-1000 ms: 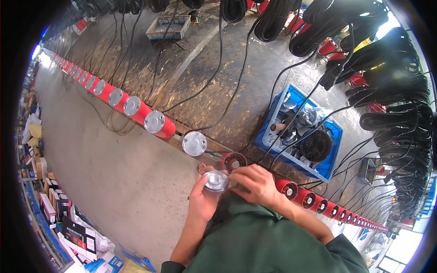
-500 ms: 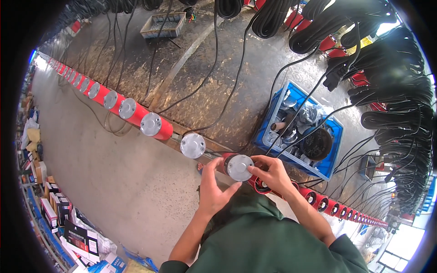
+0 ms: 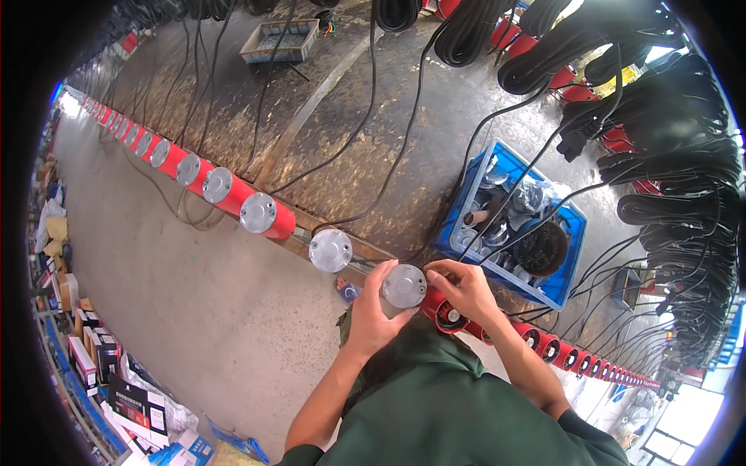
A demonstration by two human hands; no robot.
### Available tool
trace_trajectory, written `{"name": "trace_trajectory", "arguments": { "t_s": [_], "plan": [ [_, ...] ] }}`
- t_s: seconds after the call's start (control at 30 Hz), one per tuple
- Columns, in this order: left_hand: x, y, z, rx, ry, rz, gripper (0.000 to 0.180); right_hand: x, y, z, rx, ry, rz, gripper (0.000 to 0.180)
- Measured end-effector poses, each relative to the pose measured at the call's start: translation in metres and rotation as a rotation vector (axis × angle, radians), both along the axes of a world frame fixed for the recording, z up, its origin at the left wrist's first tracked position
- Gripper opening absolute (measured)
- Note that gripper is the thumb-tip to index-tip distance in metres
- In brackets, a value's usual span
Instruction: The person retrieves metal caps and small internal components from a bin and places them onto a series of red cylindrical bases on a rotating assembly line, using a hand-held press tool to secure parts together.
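My left hand curves around a round silver metal end cap, its fingers on the left side and its thumb along the lower edge. The cap sits on the end of a red cylinder mostly hidden by the cap and my hands. Close to the cap's right edge, my right hand is closed in a pinch; whatever lies between thumb and forefinger is too small to make out. Left of my hands stands another capped cylinder. Just right of the held cap is an uncapped red cylinder with a dark opening.
A blue crate of metal caps and a dark round container stands on the worn bench. Capped red cylinders line its edge leftward, uncapped ones rightward. Black cables cross the bench. A grey tray stands farther back.
My left hand has shifted right and closed around the cap's side. My right thumb and fingers have come off the cap's face and now pinch together beside its edge.
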State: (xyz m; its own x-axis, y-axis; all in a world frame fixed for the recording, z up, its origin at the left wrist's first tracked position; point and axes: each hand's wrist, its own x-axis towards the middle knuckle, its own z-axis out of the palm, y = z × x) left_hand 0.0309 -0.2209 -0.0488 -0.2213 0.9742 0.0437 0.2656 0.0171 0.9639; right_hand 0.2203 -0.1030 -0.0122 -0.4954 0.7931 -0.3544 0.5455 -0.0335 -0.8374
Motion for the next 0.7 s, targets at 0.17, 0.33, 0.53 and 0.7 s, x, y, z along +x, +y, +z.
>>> {"name": "trace_trajectory", "arguments": {
  "t_s": [0.17,0.33,0.53,0.7],
  "plan": [
    [0.007,-0.001,-0.006,0.048,-0.012,0.024,0.092,0.011,0.001,-0.015,-0.006,0.018,0.099,0.032],
    [0.009,-0.001,-0.007,0.003,-0.038,0.037,0.088,0.009,0.0,-0.02,-0.097,0.035,0.113,0.038],
    [0.006,0.0,-0.005,0.059,0.116,0.008,0.074,0.011,-0.002,-0.026,-0.176,0.071,0.03,0.037],
    [0.004,0.002,-0.002,0.058,0.148,-0.008,0.059,0.011,-0.003,-0.025,-0.131,0.115,0.031,0.037]
  ]
}}
